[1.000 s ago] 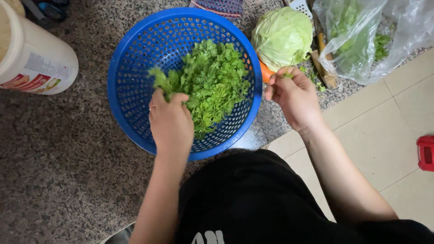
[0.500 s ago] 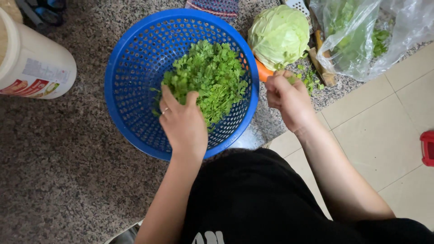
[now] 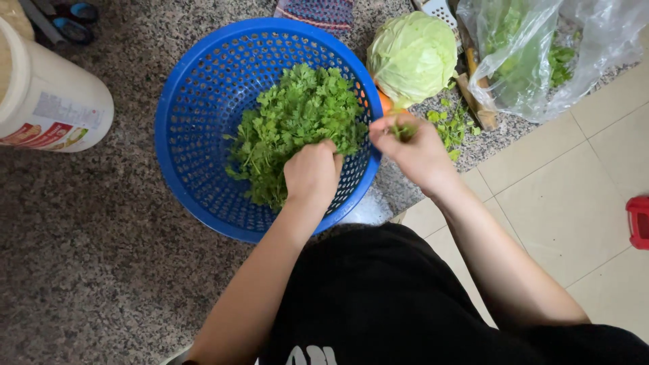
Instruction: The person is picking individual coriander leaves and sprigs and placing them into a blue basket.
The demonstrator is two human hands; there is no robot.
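Note:
A round blue perforated basket (image 3: 196,101) sits on a speckled stone counter and holds a heap of green leafy herbs (image 3: 297,122). My left hand (image 3: 312,172) reaches into the basket and rests on the near edge of the herbs, fingers curled into them. My right hand (image 3: 412,149) hovers just outside the basket's right rim, pinching a small green sprig between fingertips. A pale green cabbage (image 3: 412,57) lies right behind that hand.
A white plastic tub (image 3: 47,108) stands at the left. A clear bag of greens (image 3: 534,54) lies at the top right, with loose leaf scraps (image 3: 453,125) beside it. Beige floor tiles (image 3: 561,203) lie beyond the counter edge, with a red object (image 3: 639,220) at the right.
My left hand has shifted right inside the basket, toward the near right side of the herbs. My right hand has moved left, closer to the basket's rim, still pinching a sprig.

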